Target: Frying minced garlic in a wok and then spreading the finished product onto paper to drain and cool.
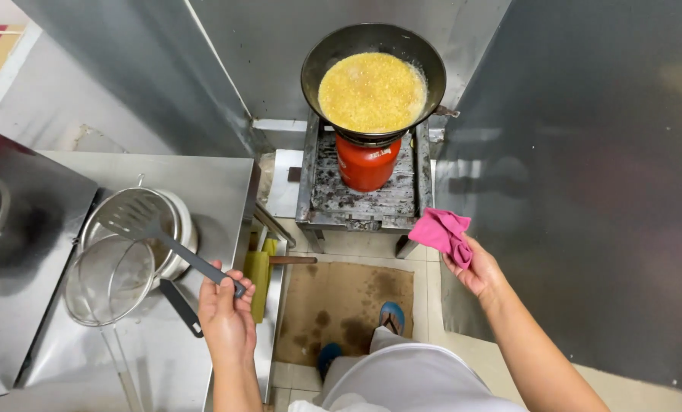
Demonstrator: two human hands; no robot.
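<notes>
My left hand point(225, 319) is closing around the handle end of a slotted spatula point(154, 229), whose blade is resting over a white bowl point(179, 229) on the steel counter point(211, 179) to the left. A wire strainer point(109, 279) is lying just beside that bowl. My right hand point(479, 268) is pinching a pink cloth point(441, 231), fingers curled shut on it. Farther off, a black wok point(373, 76) of bubbling yellow oil is sitting on a stove point(322, 200) above a red gas cylinder point(367, 163).

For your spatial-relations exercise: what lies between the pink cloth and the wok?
In the head view, the metal stove stand with its red gas cylinder lies between the pink cloth, held in the right hand, and the wok.
</notes>
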